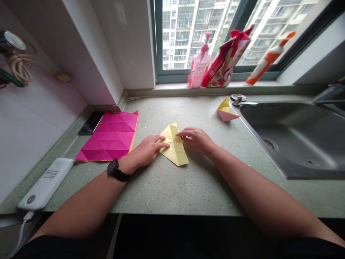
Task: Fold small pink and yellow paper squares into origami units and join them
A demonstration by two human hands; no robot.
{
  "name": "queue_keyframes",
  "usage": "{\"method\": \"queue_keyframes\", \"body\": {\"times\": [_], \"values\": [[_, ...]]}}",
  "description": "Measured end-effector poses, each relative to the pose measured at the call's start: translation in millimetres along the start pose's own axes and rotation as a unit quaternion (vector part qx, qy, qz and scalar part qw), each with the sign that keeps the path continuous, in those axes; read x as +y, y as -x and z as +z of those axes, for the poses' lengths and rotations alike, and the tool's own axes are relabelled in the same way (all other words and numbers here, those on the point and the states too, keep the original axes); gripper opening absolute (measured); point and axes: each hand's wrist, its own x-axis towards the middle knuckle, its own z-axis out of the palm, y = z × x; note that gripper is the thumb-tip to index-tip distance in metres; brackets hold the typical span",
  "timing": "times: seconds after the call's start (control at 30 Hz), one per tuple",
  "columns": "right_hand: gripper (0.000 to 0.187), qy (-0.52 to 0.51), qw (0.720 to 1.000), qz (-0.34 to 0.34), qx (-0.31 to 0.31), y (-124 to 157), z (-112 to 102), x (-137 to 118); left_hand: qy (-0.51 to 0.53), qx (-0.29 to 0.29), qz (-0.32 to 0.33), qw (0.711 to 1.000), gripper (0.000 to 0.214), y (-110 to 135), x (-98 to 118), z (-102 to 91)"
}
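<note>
pin paper point(178, 153) at nine o'clock with your spread-fingered left hand point(147, 150), creasing at three with your right hand point(199, 140), finger grip unclear.

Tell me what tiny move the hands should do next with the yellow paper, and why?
Perhaps the right hand should gently smooth down the yellow paper, because creases show across it and that hand's fingertips are at one side, while the left hand rests on the other and could steady it.
</note>
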Motion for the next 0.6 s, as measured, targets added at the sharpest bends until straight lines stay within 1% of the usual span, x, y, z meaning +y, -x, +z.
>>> {"method": "queue_keyframes", "body": {"times": [0.1, 0.2, 0.27, 0.33, 0.4, 0.47, 0.6], "values": [[0.026, 0.005, 1.0, -0.009, 0.006, 0, -1, 0, 0.007, -0.007, 0.006, 1.0, 0.054, 0, -1, 0.1], [0.023, 0.019, 1.0, -0.024, -0.001, 1, -4, -1, 0.01, -0.022, 0.015, 1.0, 0.062, -1, -3, 1.7], [0.021, 0.032, 0.999, -0.034, -0.007, 2, -7, -5, -0.002, -0.027, 0.013, 1.0, 0.066, -1, -3, 3.3], [0.017, 0.046, 0.998, -0.045, -0.001, 3, -11, -10, -0.023, -0.019, 0.002, 1.0, 0.067, -2, -2, 4.3], [0.012, 0.059, 0.996, -0.062, 0.017, 3, -15, -16, -0.042, -0.004, -0.009, 0.999, 0.064, -2, 1, 3.7], [0.011, 0.067, 0.993, -0.088, 0.033, 4, -18, -23, -0.048, 0.005, -0.014, 0.999, 0.057, -1, 5, 1.5], [0.015, 0.064, 0.987, -0.14, 0.043, 5, -18, -30, -0.021, -0.018, 0.004, 1.0, 0.041, -2, 13, -4.9]]}}
